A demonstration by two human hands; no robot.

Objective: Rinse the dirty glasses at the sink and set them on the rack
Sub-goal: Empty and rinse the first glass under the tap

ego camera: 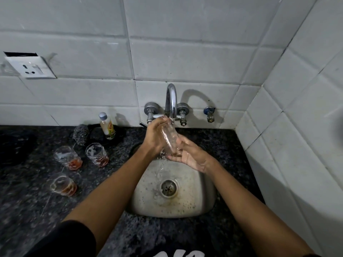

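Observation:
A clear glass (169, 139) is tilted under the running chrome tap (171, 101), mouth up toward the spout, over the steel sink (200, 197). My left hand (155, 138) grips its upper part from the left. My right hand (191, 154) cups and holds its base from the right. Water spills off the glass into the basin. Three dirty glasses with reddish-brown dregs stand on the dark counter to the left: one (67, 157), another (96, 154) beside it, and a third (63, 184) nearer to me.
A steel scrubber (80, 134) and a small bottle of dish liquid (107, 126) sit at the counter's back. A wall socket (30, 67) is on the tiles at left. A tiled wall closes in the right side. No rack is in view.

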